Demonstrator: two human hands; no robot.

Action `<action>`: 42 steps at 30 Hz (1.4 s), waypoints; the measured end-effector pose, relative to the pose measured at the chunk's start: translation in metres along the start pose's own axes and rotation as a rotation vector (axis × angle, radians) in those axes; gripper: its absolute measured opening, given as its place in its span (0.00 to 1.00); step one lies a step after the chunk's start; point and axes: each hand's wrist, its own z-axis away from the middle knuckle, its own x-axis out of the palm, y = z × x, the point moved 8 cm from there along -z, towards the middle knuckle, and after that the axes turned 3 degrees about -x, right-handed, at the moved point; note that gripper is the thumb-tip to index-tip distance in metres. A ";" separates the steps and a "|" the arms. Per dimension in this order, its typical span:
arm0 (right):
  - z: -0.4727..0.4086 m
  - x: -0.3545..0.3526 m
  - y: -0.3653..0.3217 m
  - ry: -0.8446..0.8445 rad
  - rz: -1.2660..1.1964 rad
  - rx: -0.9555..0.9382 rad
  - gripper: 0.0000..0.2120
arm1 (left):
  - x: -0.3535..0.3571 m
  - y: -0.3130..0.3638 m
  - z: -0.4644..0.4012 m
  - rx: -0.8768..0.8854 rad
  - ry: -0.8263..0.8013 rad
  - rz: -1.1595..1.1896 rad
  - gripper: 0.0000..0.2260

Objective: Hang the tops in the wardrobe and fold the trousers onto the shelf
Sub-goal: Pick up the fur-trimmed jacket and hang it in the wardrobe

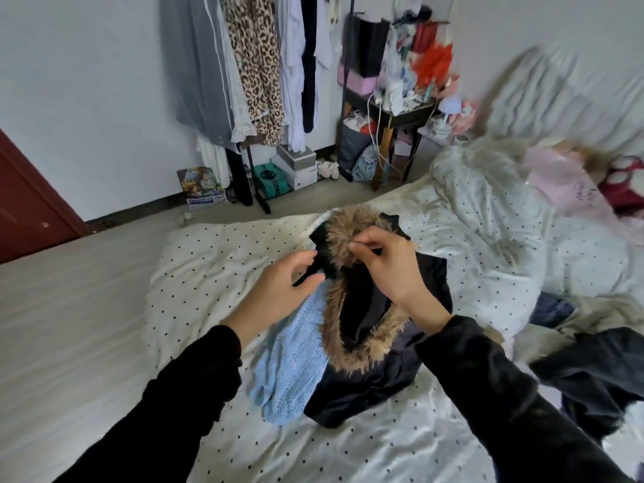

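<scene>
both hands over the bed (195,259): right hand (390,270) pinches the fur trim of a dark coat (369,374) at its hood, left hand (278,287) curls round what looks like a black strap or edge of it. coat heaped on dotted sheet, partly over a blue knit top (292,360). clothes rack (258,71) stands beyond, by the wall.
</scene>
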 end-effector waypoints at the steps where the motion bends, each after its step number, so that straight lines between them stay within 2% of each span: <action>1: 0.001 0.005 -0.015 -0.023 -0.004 -0.022 0.03 | -0.005 0.005 0.008 -0.028 -0.012 0.030 0.18; 4: 0.005 0.020 -0.061 -0.092 0.037 -0.109 0.02 | -0.019 0.009 0.032 -0.064 0.044 0.014 0.14; 7: 0.007 0.035 -0.112 -0.127 0.017 -0.156 0.03 | -0.053 0.009 0.059 -0.064 0.201 0.085 0.11; 10: 0.010 0.048 -0.159 -0.144 -0.099 -0.181 0.08 | -0.092 0.009 0.086 -0.063 0.367 0.162 0.14; 14: 0.017 0.063 -0.201 -0.179 -0.192 -0.246 0.09 | -0.163 0.012 0.129 0.009 0.610 0.198 0.06; 16: 0.020 0.075 -0.216 -0.217 -0.229 -0.267 0.05 | -0.196 0.009 0.146 0.014 0.571 0.141 0.10; 18: 0.026 0.088 -0.231 -0.253 -0.251 -0.278 0.01 | -0.217 0.004 0.162 -0.010 0.440 0.070 0.12; 21: 0.030 0.100 -0.254 -0.286 -0.305 -0.261 0.02 | -0.215 -0.008 0.176 -0.089 0.264 0.076 0.11; 23: 0.029 0.104 -0.272 -0.291 -0.328 -0.259 0.03 | -0.203 -0.015 0.182 -0.123 0.228 0.078 0.13; 26: 0.029 0.105 -0.299 -0.292 -0.379 -0.296 0.04 | -0.204 -0.014 0.193 -0.088 0.337 -0.024 0.06; 28: 0.024 0.104 -0.307 -0.280 -0.374 -0.303 0.09 | -0.218 -0.013 0.202 -0.112 0.446 -0.193 0.13; 29: 0.022 0.105 -0.310 -0.281 -0.354 -0.301 0.11 | -0.229 -0.008 0.208 -0.119 0.497 -0.284 0.13; 31: 0.014 0.110 -0.304 -0.284 -0.277 -0.274 0.14 | -0.251 -0.001 0.217 -0.138 0.559 -0.402 0.04; 35: 0.015 0.125 -0.301 -0.329 -0.192 -0.281 0.15 | -0.292 0.018 0.238 -0.142 0.674 -0.476 0.10; 39: 0.027 0.144 -0.311 -0.461 -0.211 -0.281 0.13 | -0.315 0.033 0.247 -0.131 0.712 -0.507 0.10; 41: 0.036 0.158 -0.317 -0.574 -0.252 -0.285 0.11 | -0.322 0.040 0.251 -0.113 0.723 -0.514 0.10; 42: 0.043 0.167 -0.322 -0.651 -0.246 -0.291 0.14 | -0.322 0.045 0.252 -0.093 0.722 -0.522 0.10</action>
